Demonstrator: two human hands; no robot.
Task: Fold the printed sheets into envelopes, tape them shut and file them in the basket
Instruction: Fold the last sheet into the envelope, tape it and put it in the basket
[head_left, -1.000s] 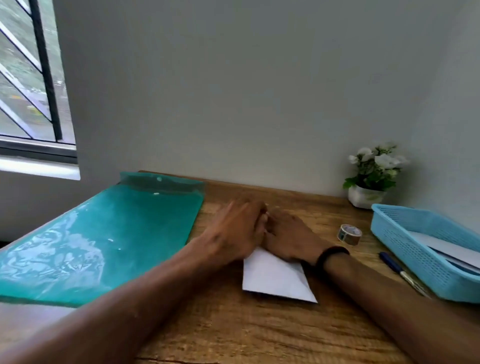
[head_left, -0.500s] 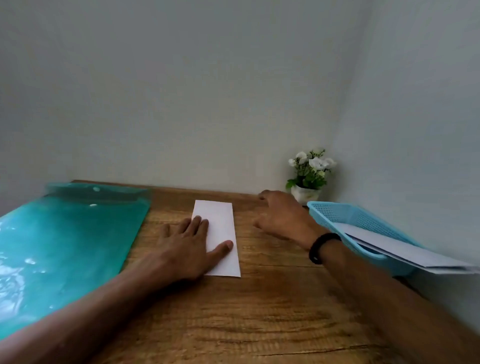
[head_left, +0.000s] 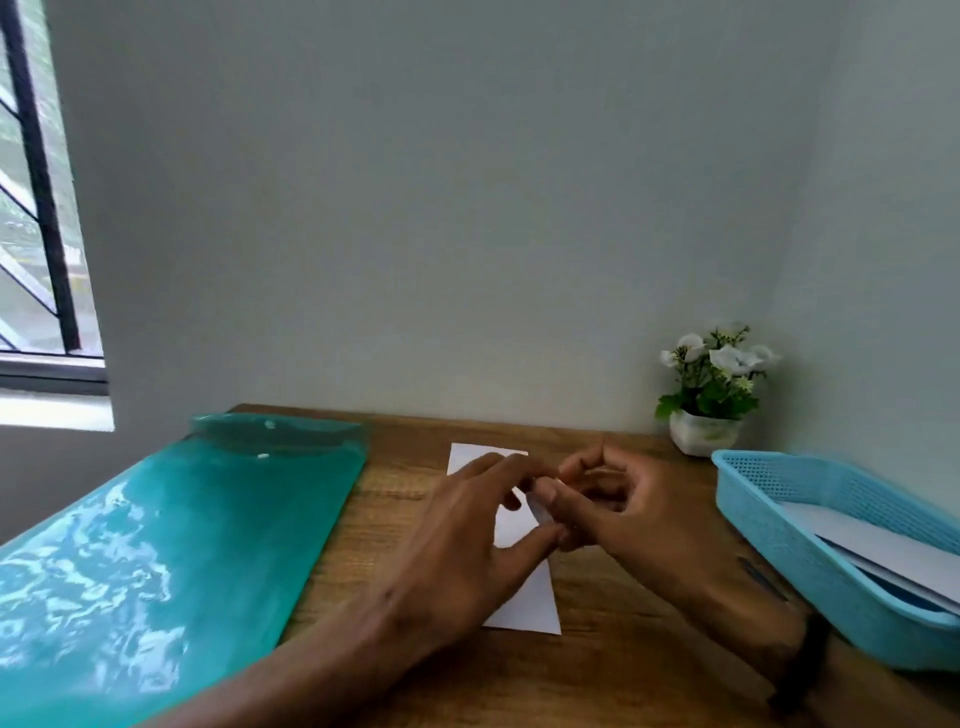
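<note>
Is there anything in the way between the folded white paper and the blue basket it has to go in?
Nothing that shows. The folded white paper envelope lies on the wooden desk, and only bare wood separates it from the light blue plastic basket. The right hand hovers over that side, but it does the carrying.

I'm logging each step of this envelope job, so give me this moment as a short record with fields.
surface: wooden desk
work piece: folded white sheet lying flat on the desk
left hand: above the sheet, fingertips meeting the right hand
right hand: holds a small item, probably the tape; blurred
basket: blue, at right, holding white papers
folder: teal, at left
plant: back corner
</note>
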